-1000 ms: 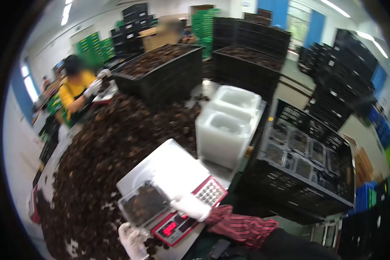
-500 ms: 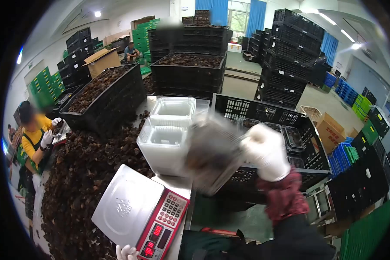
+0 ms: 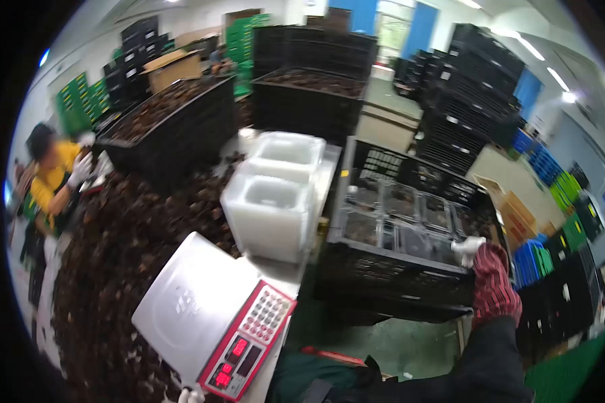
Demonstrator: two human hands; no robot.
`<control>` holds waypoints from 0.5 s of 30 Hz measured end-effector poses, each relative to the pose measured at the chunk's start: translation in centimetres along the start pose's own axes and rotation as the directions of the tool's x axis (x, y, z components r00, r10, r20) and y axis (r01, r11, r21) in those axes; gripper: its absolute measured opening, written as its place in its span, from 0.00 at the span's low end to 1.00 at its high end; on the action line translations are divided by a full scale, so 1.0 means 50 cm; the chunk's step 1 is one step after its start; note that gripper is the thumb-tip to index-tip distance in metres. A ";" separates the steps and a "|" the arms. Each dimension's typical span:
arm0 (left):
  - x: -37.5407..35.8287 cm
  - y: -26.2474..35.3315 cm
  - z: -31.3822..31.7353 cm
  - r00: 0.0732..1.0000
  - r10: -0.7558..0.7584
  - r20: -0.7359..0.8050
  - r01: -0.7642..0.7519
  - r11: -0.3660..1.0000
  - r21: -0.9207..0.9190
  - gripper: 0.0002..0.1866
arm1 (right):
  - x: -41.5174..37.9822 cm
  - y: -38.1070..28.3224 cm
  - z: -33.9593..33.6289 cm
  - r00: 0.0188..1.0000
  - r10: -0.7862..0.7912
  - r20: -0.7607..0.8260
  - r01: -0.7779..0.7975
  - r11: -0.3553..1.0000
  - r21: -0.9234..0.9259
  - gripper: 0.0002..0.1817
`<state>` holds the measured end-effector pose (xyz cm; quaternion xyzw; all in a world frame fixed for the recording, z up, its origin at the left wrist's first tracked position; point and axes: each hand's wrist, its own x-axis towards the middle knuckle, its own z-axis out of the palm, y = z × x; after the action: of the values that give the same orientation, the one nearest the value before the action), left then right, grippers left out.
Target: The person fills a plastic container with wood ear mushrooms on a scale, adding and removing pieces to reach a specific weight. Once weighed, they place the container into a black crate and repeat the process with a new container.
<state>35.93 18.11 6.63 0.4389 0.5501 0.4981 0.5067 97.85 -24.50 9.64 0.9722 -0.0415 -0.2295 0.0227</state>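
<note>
My right hand (image 3: pixel 467 251), white-gloved under a dark red patterned sleeve, reaches into a black slatted crate (image 3: pixel 403 272). Its fingers are closed on the right edge of a clear plastic box (image 3: pixel 438 247) in the near row. Several more lidded clear boxes (image 3: pixel 401 201) with dark contents fill the crate in rows. Only gloved fingertips of my left hand (image 3: pixel 191 395) show at the bottom edge, slightly apart, beside the red-and-silver digital scale (image 3: pixel 191 302). Nothing rests on the scale's plate. The rest of that hand is out of frame.
Nested clear containers (image 3: pixel 269 211) stand behind the scale. Dark, crinkled loose pieces (image 3: pixel 128 262) cover the table's left side. Large black bins (image 3: pixel 309 107) of the same pieces stand behind. A person in yellow (image 3: pixel 54 174) works at the left. Stacked black crates (image 3: pixel 467 101) rise at the right.
My right hand has carried the filled clear box from beside the nested containers rightward and down into the crate. The view has shifted slightly; my left hand stays by the scale.
</note>
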 end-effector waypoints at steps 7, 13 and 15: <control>0.018 -0.038 -0.018 0.998 -0.009 0.055 0.010 1.000 -0.023 0.09 | -0.075 -0.165 -0.064 0.907 -0.344 0.243 0.370 0.926 -0.072 0.30; 0.023 -0.040 -0.027 0.926 0.307 0.221 -0.355 0.906 0.230 0.09 | -0.110 -0.451 -0.115 0.300 -0.736 -0.607 0.836 0.509 -0.203 0.14; 0.028 -0.042 -0.044 0.854 0.406 0.325 -0.510 0.777 0.370 0.12 | -0.209 -0.573 -0.130 0.012 -0.732 -0.681 0.931 0.257 -0.259 0.12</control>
<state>33.66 19.04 4.35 0.7173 0.4627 0.4149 0.3151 93.48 5.12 18.27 0.7929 0.5274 0.1955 -0.2345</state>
